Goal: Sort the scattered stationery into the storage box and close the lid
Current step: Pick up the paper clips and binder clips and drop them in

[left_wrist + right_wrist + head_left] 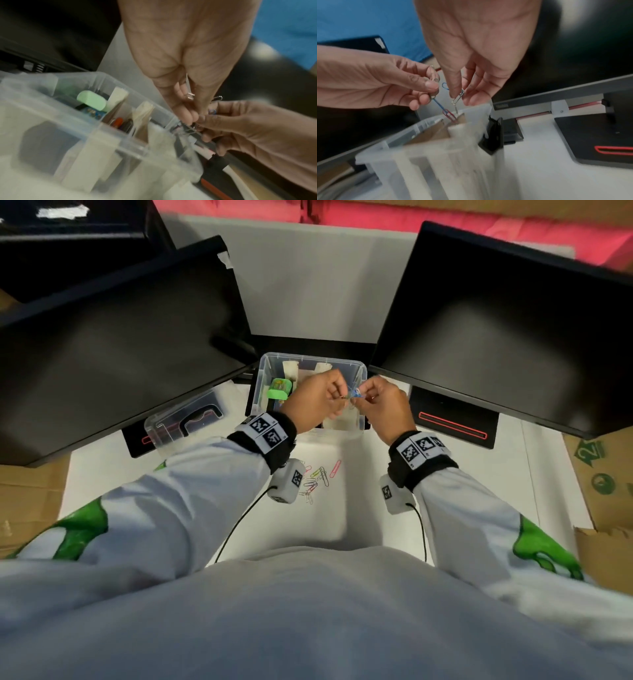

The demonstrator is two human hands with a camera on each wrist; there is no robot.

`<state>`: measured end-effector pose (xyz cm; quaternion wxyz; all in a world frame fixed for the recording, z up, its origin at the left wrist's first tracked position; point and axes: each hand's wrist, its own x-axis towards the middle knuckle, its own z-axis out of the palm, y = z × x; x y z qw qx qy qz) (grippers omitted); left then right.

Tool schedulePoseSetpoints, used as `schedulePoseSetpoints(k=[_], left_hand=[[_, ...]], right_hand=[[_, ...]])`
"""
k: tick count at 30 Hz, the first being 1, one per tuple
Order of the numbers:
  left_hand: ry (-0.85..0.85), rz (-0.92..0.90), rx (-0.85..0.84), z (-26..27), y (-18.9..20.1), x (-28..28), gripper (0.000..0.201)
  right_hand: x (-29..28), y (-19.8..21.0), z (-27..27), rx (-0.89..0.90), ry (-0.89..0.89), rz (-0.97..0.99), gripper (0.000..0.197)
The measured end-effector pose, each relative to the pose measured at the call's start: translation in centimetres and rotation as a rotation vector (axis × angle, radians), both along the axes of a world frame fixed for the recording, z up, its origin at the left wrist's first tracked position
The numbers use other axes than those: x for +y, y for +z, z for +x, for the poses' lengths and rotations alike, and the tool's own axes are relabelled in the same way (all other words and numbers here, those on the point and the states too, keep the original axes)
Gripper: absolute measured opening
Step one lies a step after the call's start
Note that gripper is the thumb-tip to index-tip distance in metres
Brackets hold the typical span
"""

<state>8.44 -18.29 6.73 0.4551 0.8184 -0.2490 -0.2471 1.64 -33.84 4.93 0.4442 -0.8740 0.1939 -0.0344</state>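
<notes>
Over the right end of the clear storage box (362,368), both hands meet. My left hand (337,398) pinches a chain of linked paper clips (444,108), silver, blue and red, which hangs down to the box rim (426,122). My right hand (458,98) pinches a silver clip (460,96) between thumb and forefinger, close beside the chain. In the left wrist view my left hand (193,119) and the right hand (207,129) touch at the fingertips above the box's edge. Several coloured paper clips (317,479) lie loose on the white table near me.
The box has white dividers; a green item (281,390) and pens (118,122) lie in its compartments. Its clear lid (185,419) with a black handle lies to the left. Two dark monitors (113,344) (507,337) flank the box, their stands (452,422) close by.
</notes>
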Motion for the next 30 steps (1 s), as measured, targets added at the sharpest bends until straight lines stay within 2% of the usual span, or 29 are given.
schedulePoseSetpoints(k=[4, 7, 10, 12, 14, 16, 19, 22, 24, 26, 30], left_hand=[[0.012, 0.187, -0.092, -0.5, -3.1, 0.0, 0.012], [0.061, 0.195, -0.177, -1.2, -3.6, 1.3, 0.013], [0.025, 0.156, -0.195, -2.4, -3.7, 3.2, 0.007], [-0.059, 0.211, -0.195, -3.4, -4.2, 4.8, 0.005], [-0.126, 0.287, -0.204, -4.3, -5.1, 6.5, 0.012], [-0.219, 0.415, -0.240, -5.0, -6.3, 7.6, 0.027], [-0.448, 0.615, -0.268, -6.0, -8.7, 8.4, 0.062], [-0.501, 0.779, -0.269, -6.4, -11.4, 9.5, 0.105], [-0.495, 0.844, -0.294, -6.2, -12.5, 10.0, 0.117], [-0.521, 0.837, -0.350, -6.2, -13.0, 9.9, 0.109], [-0.484, 0.663, -0.300, -6.4, -13.7, 9.3, 0.068]], right_hand=[[0.4, -2.0, 0.3, 0.165, 0.108, -0.119, 0.013], [0.6, -2.1, -0.3, 0.102, 0.125, -0.183, 0.023], [1.5, -1.7, -1.9, -0.047, 0.160, -0.182, 0.017], [2.6, -1.9, -3.5, -0.080, 0.302, -0.199, 0.011], [3.7, -3.0, -4.8, 0.007, 0.442, -0.230, 0.009], [4.3, -4.8, -5.5, 0.202, 0.493, -0.267, 0.014], [4.5, -7.4, -5.9, 0.497, 0.463, -0.319, 0.036], [4.8, -9.2, -5.8, 0.623, 0.442, -0.361, 0.070], [5.6, -9.9, -5.6, 0.663, 0.476, -0.410, 0.087], [6.8, -10.3, -5.4, 0.642, 0.505, -0.420, 0.090], [9.5, -11.1, -5.0, 0.594, 0.608, -0.412, 0.087]])
